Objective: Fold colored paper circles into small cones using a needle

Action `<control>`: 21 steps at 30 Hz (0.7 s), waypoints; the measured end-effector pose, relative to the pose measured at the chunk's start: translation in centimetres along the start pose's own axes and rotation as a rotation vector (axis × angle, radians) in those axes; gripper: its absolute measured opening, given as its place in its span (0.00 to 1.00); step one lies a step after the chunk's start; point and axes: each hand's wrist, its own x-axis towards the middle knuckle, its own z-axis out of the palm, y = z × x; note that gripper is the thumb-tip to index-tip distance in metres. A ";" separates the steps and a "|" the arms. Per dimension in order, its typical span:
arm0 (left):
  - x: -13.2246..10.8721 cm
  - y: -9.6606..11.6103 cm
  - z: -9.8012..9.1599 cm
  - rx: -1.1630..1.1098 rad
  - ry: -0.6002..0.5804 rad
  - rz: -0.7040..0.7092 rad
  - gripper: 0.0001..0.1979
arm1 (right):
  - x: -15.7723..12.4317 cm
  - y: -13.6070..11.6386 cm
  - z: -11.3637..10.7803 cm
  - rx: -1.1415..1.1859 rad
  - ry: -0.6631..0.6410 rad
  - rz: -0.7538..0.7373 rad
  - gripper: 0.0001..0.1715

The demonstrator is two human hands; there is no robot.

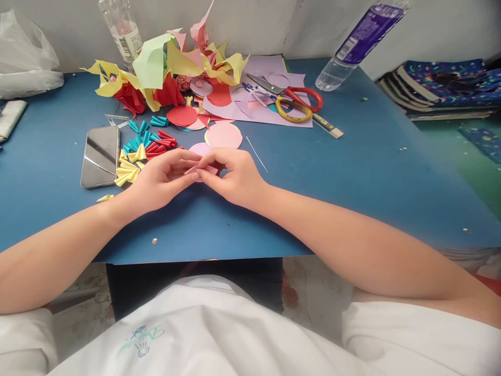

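Observation:
My left hand [164, 175] and my right hand [230, 175] meet above the table near its front edge. Between their fingertips they pinch a small pink piece of paper [212, 170], mostly covered by the fingers. Just beyond the hands lie a pink paper disc [224, 136] and another, partly hidden paper circle [199, 148]. Beside my left hand is a pile of small rolled paper cones: yellow cones [127, 172], red cones [160, 146] and teal cones [141, 137]. A thin white stick [257, 155] lies right of my right hand.
A phone [100, 156] lies left of the cones. Behind are crumpled paper scraps [151, 62], red-and-yellow-handled scissors [299, 104] on purple paper [235, 110], a cutter [327, 126] and a tilted bottle [360, 44]. Another bottle [125, 39], a plastic bag [27, 57] and books [418, 94] stand around the blue table [352, 172].

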 end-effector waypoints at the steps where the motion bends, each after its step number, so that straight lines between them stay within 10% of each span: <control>1: -0.1 0.0 0.1 0.035 0.033 0.012 0.31 | 0.0 -0.1 0.0 0.004 0.019 0.005 0.14; 8: -0.5 0.1 0.3 0.220 0.218 0.018 0.20 | -0.1 -1.1 0.1 0.078 0.029 0.094 0.21; 21: 0.1 0.2 -0.1 -0.088 0.168 -0.074 0.25 | -0.1 -0.4 0.2 0.086 -0.011 0.019 0.15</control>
